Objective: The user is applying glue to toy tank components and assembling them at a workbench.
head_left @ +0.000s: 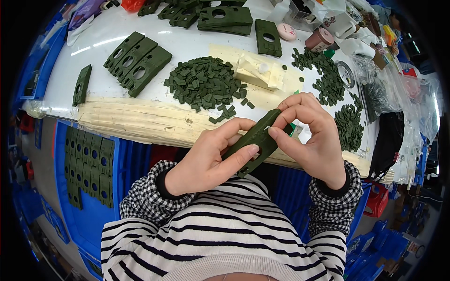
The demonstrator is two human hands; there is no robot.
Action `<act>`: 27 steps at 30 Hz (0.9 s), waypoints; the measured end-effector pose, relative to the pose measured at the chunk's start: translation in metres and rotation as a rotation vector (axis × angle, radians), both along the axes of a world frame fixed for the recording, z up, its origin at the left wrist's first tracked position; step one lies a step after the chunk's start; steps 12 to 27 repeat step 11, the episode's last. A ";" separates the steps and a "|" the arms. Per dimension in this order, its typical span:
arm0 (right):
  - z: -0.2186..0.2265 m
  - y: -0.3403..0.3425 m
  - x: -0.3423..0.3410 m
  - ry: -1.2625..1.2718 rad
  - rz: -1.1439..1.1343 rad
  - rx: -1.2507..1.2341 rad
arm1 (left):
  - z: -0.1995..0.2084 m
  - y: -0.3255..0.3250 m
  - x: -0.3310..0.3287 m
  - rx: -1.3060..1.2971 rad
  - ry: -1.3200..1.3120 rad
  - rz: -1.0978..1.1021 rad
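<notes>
A dark green plastic toy tank hull [258, 136] is held tilted in front of my body, just off the table's near edge. My left hand [213, 152] is closed round its nearer end, with the thumb lying across its upper side. At the far end, my right hand [309, 133] is in a pinch, thumb and forefinger touching the hull. Whatever lies between those fingertips is hidden or too small to name. Beyond my hands, a heap of small green rectangular pieces [201, 82] lies on the table, several of them scattered toward me.
More green hulls [140, 65] lie at the left, others [225, 19] at the back. Small green parts [349, 126] form piles on the right. A tape-covered block [258, 71] stands mid-table. Below left, a blue crate [89, 220] contains rows of hulls. Jars and plastic bags crowd the right.
</notes>
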State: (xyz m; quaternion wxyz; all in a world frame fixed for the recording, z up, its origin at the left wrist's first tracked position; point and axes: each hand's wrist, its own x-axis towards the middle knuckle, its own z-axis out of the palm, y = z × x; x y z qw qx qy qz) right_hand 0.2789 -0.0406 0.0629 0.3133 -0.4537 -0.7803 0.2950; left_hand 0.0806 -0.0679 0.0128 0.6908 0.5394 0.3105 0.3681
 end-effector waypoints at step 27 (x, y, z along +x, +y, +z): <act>0.002 -0.001 0.001 -0.040 0.004 -0.035 | 0.006 0.003 -0.006 -0.057 0.068 -0.102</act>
